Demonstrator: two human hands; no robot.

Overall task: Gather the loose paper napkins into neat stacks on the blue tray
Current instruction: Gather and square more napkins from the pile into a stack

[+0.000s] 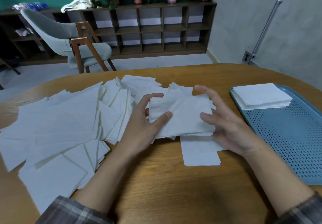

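A bunch of napkins [181,117] is held just over the bench [156,180], gripped at its left edge by the left hand [144,128] and at its right edge by the right hand [226,128], fingers [155,95] curled round it. A loose pile [61,128] is spread on the left; a neat stack [261,98] is set on the blue tray [287,136].

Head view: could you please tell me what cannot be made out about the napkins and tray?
- Napkin bundle, head view: sheet count too fine; left hand and right hand cover its ends.
- Loose napkin pile: lower sheets hidden by upper ones; left frame edge cuts it.
- Blue tray: right side cut off by frame edge.
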